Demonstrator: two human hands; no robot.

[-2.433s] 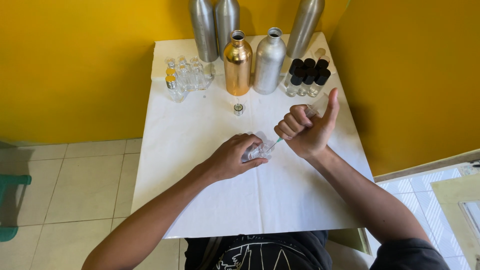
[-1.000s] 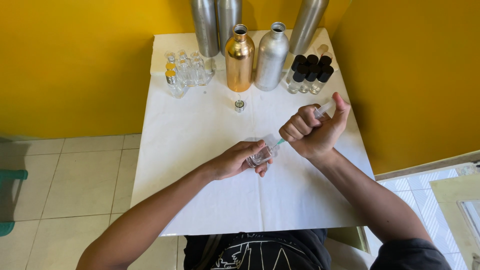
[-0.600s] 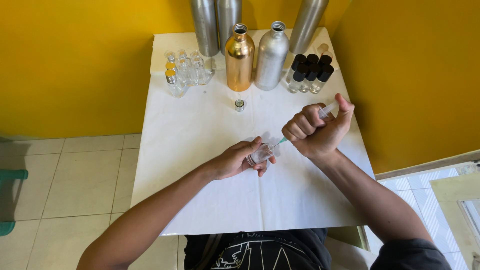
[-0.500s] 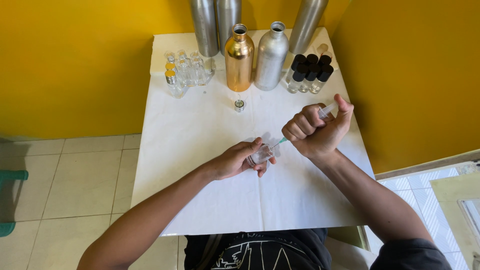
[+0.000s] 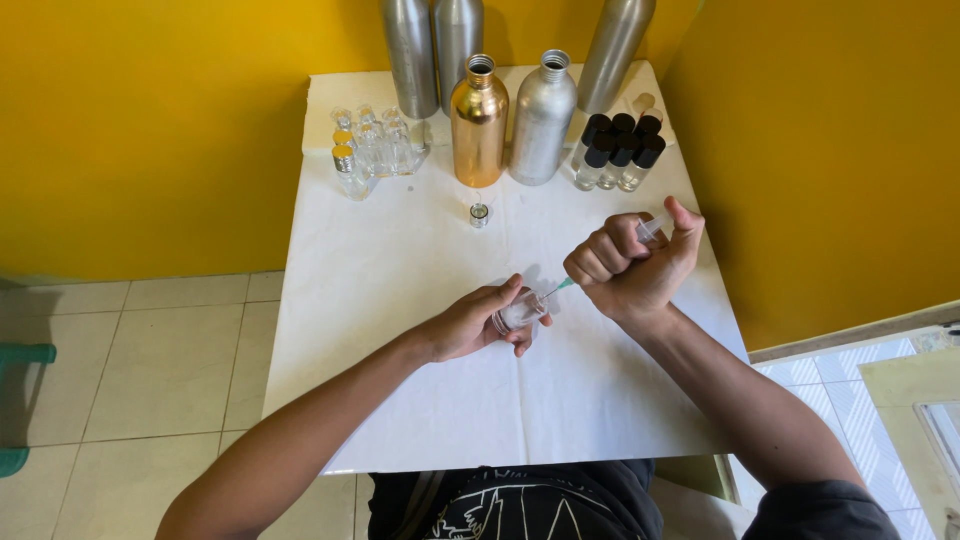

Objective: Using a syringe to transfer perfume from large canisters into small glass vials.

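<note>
My left hand (image 5: 470,325) holds a small clear glass bottle (image 5: 519,312), tilted on its side just above the white table (image 5: 400,290). My right hand (image 5: 630,265) is a fist around a clear syringe (image 5: 650,230), thumb on the plunger. The syringe's green-hubbed needle (image 5: 556,289) points down-left into the mouth of the small bottle. Both hands are near the middle right of the table.
At the back stand three tall silver bottles (image 5: 540,118), a gold bottle (image 5: 478,122), a cluster of black-capped vials (image 5: 620,150) and a group of small clear bottles (image 5: 375,148). A small cap piece (image 5: 479,213) lies alone. Yellow walls close the back and right; tiled floor lies left.
My right thumb has pressed the syringe plunger further in while the needle stays at the bottle's mouth. My left hand has kept the bottle nearly still.
</note>
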